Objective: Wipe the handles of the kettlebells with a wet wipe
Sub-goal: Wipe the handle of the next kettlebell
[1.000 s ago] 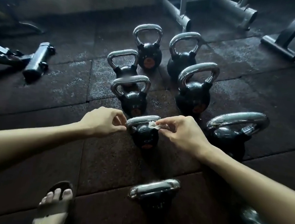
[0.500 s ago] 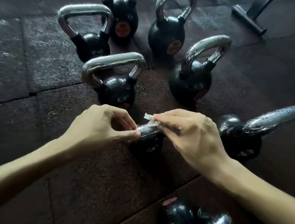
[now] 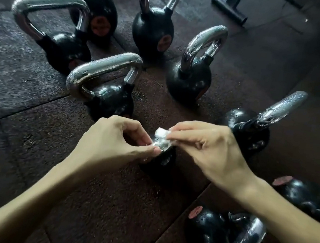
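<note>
Head view: a small black kettlebell [image 3: 161, 160] stands on the dark rubber floor tiles [image 3: 100, 193], directly between the two hands and largely hidden by them. Its short chrome handle [image 3: 162, 144] runs roughly left to right, from one hand toward the other. The left hand [image 3: 115, 138] pinches the handle's left end between thumb and curled fingers [image 3: 135, 132], apparently to steady the weight. The right hand [image 3: 207, 146] pinches a crumpled white wet wipe [image 3: 161, 133] at its fingertips [image 3: 175, 135]. The wipe rests on top of the handle, touching it, just ahead of those fingertips and close beside the left thumb. The little chrome that shows lies just below the wipe.

Judgement: the right hand is the working hand, and the stroke runs along the handle's axis. The left grip covers one end, which would need uncovering to be wiped.

Larger black kettlebells [image 3: 108, 101] stand beyond, apart from the hands. Whether any is already wiped cannot be told.
</note>
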### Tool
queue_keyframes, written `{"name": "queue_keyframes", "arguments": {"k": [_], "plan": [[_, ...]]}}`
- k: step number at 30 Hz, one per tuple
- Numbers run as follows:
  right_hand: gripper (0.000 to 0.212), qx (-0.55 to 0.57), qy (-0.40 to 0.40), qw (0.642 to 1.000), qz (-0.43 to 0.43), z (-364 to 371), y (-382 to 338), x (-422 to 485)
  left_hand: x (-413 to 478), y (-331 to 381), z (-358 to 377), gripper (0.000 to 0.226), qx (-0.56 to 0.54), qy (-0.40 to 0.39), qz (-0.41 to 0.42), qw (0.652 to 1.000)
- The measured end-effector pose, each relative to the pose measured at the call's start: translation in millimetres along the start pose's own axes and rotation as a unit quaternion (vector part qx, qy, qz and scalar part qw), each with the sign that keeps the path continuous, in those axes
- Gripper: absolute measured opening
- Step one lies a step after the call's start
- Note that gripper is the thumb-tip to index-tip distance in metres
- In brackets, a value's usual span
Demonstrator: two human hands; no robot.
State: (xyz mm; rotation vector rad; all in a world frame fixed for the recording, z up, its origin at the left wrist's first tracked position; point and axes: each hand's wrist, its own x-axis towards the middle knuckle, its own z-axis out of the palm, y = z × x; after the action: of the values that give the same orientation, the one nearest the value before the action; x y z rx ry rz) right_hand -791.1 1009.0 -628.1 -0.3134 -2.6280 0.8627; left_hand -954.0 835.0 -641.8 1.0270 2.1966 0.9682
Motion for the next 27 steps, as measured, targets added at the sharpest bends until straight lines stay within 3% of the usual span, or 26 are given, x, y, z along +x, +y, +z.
{"name": "queue_keyframes", "arguments": {"k": [2,7,12,18,24,27], "plan": [[0.015,-0.004,-0.013,1.000,-0.015,-1,-2,-2,-2,2,-2,0.027,0.009,-0.009,-0.002,1.000],[0.015,-0.030,0.074,0.994,0.081,-19,22,9,-6,13,1,0.027,0.079,0.030,0.009,0.996],[0.014,0.003,0.045,0.999,0.003,-1,7,-7,-7,18,9,0.033,0.115,0.065,0.047,0.990],[0.014,0.018,0.043,0.980,0.191,-20,18,11,-15,23,9,0.031,0.162,0.084,0.032,0.983],[0.013,0.064,0.051,0.981,0.178,-6,8,0,-35,8,11,0.030,0.104,0.100,0.001,0.989],[0.012,0.140,0.089,0.955,0.245,4,23,-1,-41,7,12,0.030,0.103,0.121,-0.004,0.987]]}}
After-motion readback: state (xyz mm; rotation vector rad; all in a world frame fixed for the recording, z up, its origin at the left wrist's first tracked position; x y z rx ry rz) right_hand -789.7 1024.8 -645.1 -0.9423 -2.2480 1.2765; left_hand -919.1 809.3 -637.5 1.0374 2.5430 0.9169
